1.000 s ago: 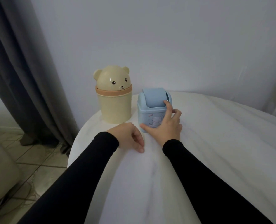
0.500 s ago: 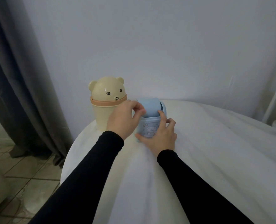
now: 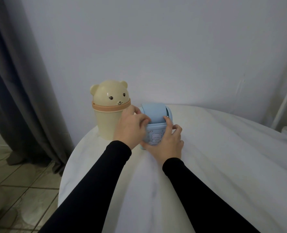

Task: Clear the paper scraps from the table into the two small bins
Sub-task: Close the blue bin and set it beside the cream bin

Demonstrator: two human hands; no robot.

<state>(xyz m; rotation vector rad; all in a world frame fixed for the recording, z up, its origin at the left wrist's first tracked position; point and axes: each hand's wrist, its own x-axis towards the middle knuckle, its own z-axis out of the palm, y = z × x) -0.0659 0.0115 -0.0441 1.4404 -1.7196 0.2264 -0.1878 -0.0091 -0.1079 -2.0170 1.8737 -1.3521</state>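
**Both hands on the blue bin**

Far left there's a grey curtain (image 3: pixel 20 81) hanging down to a tiled floor (image 3: pixel 21 179). Moving in, the round white surface (image 3: pixel 223 165) starts, pushed up against a plain pale wall (image 3: pixel 156 47).

First thing on it is the bear bin (image 3: pixel 108 111), cream coloured, upright, with a bear-head lid and a peach band round the neck. It sits near the back left edge of the surface, lid on, nobody touching it.

Just beside it on the right is the blue bin (image 3: pixel 154 125), smaller, with a rounded swing lid and a little bear picture on the front. It looks tipped slightly toward the camera rather than dead upright, though I can't be sure.

The left hand (image 3: pixel 131 126) comes in over the blue bin's left side, fingers curled with the tips at the edge of the swing lid. Can't tell if it's pinching a scrap in there, the fingers hide it. The right hand (image 3: pixel 166 142) is wrapped round the bin's front and right side, thumb low across the front, index finger up on the lid. So both hands are together on that one bin.

Black sleeves (image 3: pixel 206 199) on both arms. At the far right edge a white frame (image 3: pixel 284 98) leans by the wall.
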